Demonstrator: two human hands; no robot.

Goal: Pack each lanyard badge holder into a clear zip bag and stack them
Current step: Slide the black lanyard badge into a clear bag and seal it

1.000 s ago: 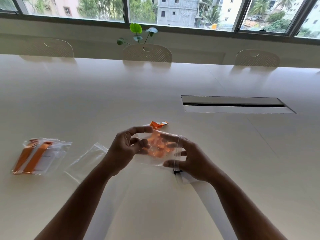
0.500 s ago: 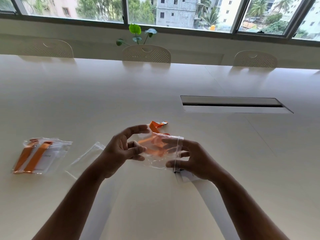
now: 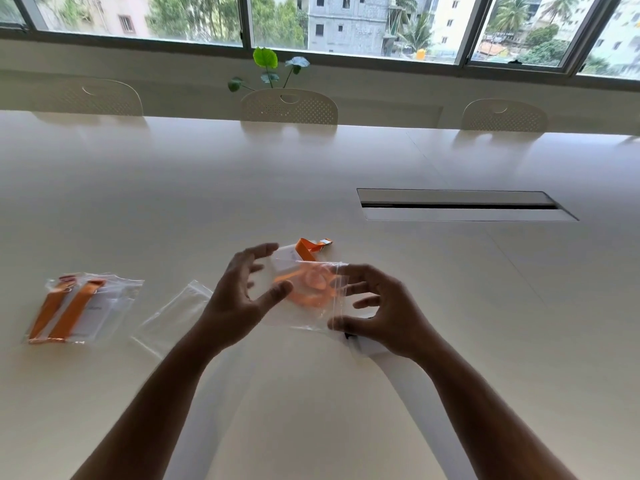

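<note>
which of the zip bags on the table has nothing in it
The flat clear bag just left of the left hand. The far-left bag holds orange lanyards; the held bag holds one too.

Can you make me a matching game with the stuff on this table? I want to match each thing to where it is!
Things:
1. packed bag stack
2. empty zip bag
3. bag with coiled orange lanyard
4. green plant

Places:
A. between both hands
B. far left on the table
C. behind the middle chair, by the window
D. flat on the table, just left of the left arm

Pairs: 1-B, 2-D, 3-A, 4-C
</note>
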